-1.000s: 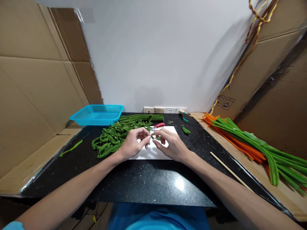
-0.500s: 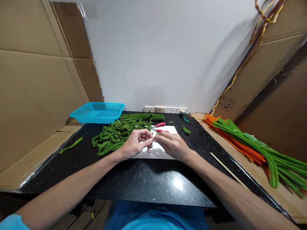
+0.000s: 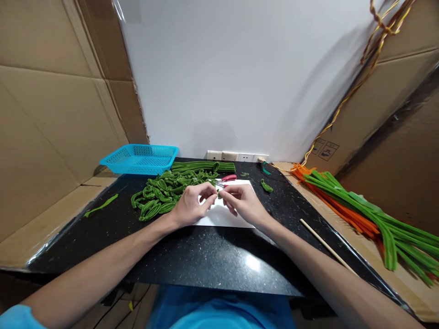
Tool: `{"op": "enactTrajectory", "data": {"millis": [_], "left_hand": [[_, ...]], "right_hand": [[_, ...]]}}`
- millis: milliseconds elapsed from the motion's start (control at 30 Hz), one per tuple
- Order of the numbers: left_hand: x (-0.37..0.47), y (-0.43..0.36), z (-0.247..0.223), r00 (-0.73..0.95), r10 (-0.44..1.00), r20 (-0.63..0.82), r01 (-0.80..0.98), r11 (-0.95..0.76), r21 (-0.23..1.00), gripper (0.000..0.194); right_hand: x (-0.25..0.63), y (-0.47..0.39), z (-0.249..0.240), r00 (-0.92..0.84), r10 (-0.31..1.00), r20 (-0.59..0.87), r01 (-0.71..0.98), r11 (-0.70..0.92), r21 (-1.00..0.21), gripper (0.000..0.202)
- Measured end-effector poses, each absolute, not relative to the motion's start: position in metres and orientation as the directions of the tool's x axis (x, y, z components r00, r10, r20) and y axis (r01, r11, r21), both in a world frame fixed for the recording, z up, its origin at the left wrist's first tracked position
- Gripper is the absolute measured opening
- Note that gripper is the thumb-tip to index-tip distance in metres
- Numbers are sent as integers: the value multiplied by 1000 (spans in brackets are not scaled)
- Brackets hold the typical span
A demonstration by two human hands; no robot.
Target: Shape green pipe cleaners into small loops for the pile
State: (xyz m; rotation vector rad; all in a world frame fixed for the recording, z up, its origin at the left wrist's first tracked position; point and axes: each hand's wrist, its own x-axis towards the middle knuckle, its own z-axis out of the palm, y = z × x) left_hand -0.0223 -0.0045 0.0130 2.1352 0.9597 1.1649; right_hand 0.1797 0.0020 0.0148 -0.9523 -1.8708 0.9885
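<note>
Over a white sheet (image 3: pixel 222 219), my left hand (image 3: pixel 195 204) and my right hand (image 3: pixel 245 203) meet fingertip to fingertip, both closed in a pinch. A small bit of green chenille stem (image 3: pixel 218 194) shows between them; the fingers hide most of it. Just left of my left hand lies a heap of looped green chenille stems (image 3: pixel 159 194). Pliers with red handles (image 3: pixel 229 177) rest behind my hands on the sheet, partly covered. One loose green loop (image 3: pixel 266 185) sits on the black tabletop beyond my right hand.
A blue basket (image 3: pixel 139 160) stands at the back left, beside a bundle of straight dark green stems (image 3: pixel 202 167). At the right are bright green stems (image 3: pixel 363 205), orange stems (image 3: pixel 353 219) and a thin wooden stick (image 3: pixel 327 245). Cardboard walls (image 3: pixel 51 114) flank the table.
My right hand has turned, its lower fingers now showing beneath. A bit of green stem has come into sight between the fingertips. The camera has tilted slightly.
</note>
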Motion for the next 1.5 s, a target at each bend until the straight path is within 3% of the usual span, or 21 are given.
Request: {"op": "enactTrajectory", "data": {"millis": [67, 167, 233, 333, 467, 600, 700, 800, 900, 967, 1033, 1067, 1133, 1200, 1267, 1300, 1400, 1500], "left_hand": [[-20, -4, 14, 330, 837, 437, 240, -522, 818, 14], [-18, -3, 13, 331, 856, 396, 107, -451, 886, 19], [-17, -2, 12, 350, 858, 375, 53, -418, 907, 22], [-16, -2, 12, 383, 858, 344, 16, -378, 926, 24], [-15, -6, 14, 395, 848, 353, 31, -396, 918, 23], [-17, -10, 15, 379, 819, 430, 147, -513, 846, 17], [-21, -9, 14, 388, 749, 536, 301, -653, 695, 9], [-25, -5, 9, 465, 607, 644, 367, -795, 483, 6], [-26, 0, 4, 525, 500, 689, 366, -863, 348, 12], [-25, 0, 2, 525, 529, 667, 358, -848, 391, 12], [-22, -2, 1, 470, 633, 615, 350, -773, 529, 8], [-20, -3, 2, 428, 692, 581, 336, -719, 608, 8], [-18, -5, 3, 357, 781, 512, 285, -613, 737, 11], [-17, -4, 4, 337, 822, 459, 214, -541, 813, 14], [-17, -2, 5, 354, 838, 416, 133, -485, 864, 17], [-17, -1, 4, 371, 840, 396, 88, -456, 886, 19], [-18, 5, 1, 445, 836, 322, -46, -338, 940, 23], [-19, 9, -3, 521, 819, 238, -135, -196, 971, 28]], "right_hand": [[184, 1, 13, -405, 721, 562, 448, 692, -565, 29], [190, 2, 9, -520, 469, 714, 573, 811, -116, 21], [194, 6, 8, -588, 385, 711, 576, 817, 34, 21], [198, 10, 8, -653, 328, 683, 544, 830, 121, 23], [196, 8, 6, -608, 354, 711, 506, 863, 3, 24], [186, 1, 8, -471, 529, 706, 425, 837, -344, 27], [182, 0, 13, -432, 743, 511, 279, 649, -708, 32], [184, 6, 16, -489, 852, 188, 76, 256, -964, 37], [187, 13, 17, -554, 832, -26, -35, -55, -998, 37], [188, 14, 17, -594, 800, -90, -22, -128, -992, 37], [188, 12, 18, -590, 806, -55, 39, -39, -998, 39], [188, 10, 18, -561, 828, 21, 93, 88, -992, 38], [188, 7, 18, -506, 820, 268, 284, 452, -846, 34], [189, 5, 16, -548, 684, 481, 495, 729, -473, 28], [192, 6, 14, -652, 531, 541, 581, 808, -93, 26], [194, 8, 13, -695, 473, 541, 583, 811, 39, 28], [201, 13, 13, -770, 352, 532, 539, 806, 247, 28], [207, 16, 14, -809, 287, 513, 480, 826, 295, 25]]}}
